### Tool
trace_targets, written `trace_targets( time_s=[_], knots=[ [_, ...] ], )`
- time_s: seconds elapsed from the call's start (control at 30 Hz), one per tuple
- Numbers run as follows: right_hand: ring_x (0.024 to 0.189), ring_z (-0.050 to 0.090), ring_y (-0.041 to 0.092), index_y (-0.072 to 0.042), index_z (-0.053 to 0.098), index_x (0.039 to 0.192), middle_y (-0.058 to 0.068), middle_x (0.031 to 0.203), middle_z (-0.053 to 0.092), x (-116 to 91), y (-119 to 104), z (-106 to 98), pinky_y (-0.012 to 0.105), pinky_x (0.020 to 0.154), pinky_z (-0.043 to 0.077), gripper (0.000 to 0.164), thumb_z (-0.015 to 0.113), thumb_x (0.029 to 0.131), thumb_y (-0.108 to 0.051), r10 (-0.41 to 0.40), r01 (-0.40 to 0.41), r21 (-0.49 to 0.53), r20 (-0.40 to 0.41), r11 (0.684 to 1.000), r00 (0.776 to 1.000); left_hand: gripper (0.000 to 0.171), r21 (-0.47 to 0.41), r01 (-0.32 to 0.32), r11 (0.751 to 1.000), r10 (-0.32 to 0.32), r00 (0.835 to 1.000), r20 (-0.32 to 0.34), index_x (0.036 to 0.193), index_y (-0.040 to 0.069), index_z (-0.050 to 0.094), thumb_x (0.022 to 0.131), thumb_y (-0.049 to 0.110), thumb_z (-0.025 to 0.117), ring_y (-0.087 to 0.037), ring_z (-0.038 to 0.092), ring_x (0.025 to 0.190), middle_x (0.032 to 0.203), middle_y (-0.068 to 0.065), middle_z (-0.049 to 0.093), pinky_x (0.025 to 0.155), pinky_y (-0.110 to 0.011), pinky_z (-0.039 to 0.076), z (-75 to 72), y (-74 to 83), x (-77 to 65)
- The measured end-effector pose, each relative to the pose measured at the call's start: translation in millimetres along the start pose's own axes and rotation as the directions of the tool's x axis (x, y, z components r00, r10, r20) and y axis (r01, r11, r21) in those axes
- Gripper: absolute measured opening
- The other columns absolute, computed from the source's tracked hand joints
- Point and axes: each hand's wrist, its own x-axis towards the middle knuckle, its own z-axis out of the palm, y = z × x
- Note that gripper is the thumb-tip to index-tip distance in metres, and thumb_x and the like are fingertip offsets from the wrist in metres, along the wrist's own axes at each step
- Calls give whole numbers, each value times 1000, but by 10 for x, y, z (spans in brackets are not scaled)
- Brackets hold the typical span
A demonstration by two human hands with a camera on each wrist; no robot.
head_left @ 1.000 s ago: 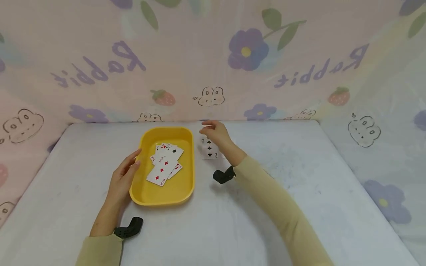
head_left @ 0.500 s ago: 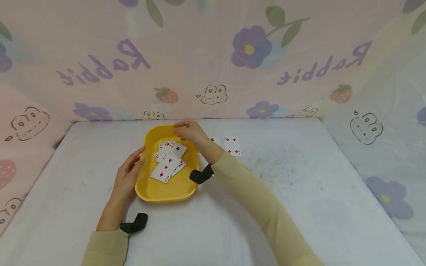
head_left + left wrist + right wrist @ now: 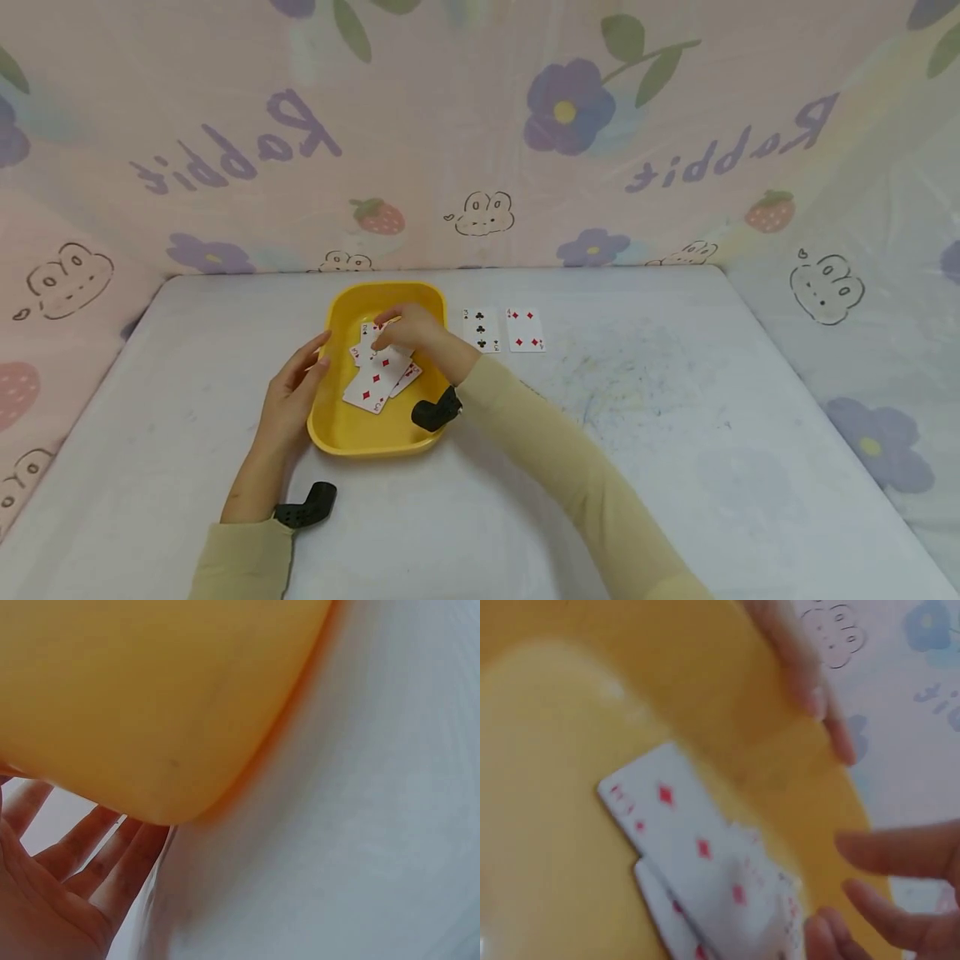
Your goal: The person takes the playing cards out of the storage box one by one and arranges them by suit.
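A yellow plastic tray (image 3: pixel 375 437) holds several overlapping playing cards, with the three of diamonds (image 3: pixel 377 379) on top. My left hand (image 3: pixel 291 396) rests against the tray's left rim, its fingers extended along the outside in the left wrist view. Over the far part of the pile is my right hand (image 3: pixel 416 329), fingers pointing left. In the right wrist view its fingers are spread above the cards (image 3: pixel 682 817), with nothing held between them. That hand hides part of the pile.
Right of the tray, a three of clubs (image 3: pixel 481 340) and a four of diamonds (image 3: pixel 527 331) lie face up side by side. A white sheet (image 3: pixel 637 500) covers the table, and a printed curtain (image 3: pixel 450 125) rises behind it.
My right hand has moved left from beside the three of clubs, across the tray's rim, to over the card pile. Both laid-out cards are now uncovered. The left hand stays at the rim.
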Motion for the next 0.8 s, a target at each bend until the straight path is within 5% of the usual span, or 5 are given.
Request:
trace_targets(
  time_s=[0.23,0.53,0.8],
  knots=[
    [100,48,18,-15,59,125,4,132,53,84,86,109,28,94,44,55,81,76,-25,44,-31,-198,63,980,997,45,2,-10,1000,10,1000,1,144,40,41,99,46,44,-21,39,126,144,-5,41,86,-4,39,3,-2,19],
    [96,51,17,-17,55,129,5,126,57,88,133,239,27,88,47,63,84,72,-19,52,-45,-187,31,981,998,45,-7,-3,1000,3,1000,5,144,40,41,99,46,44,-20,40,123,144,-6,41,85,-4,39,-1,-19,-6],
    [102,48,19,-19,52,133,4,121,57,98,152,275,24,81,45,69,84,72,-18,-26,28,-294,9,955,1000,45,-37,-13,999,13,1000,6,144,39,41,99,45,44,-18,41,121,144,-6,41,85,-4,41,6,-16,1]
  ],
)
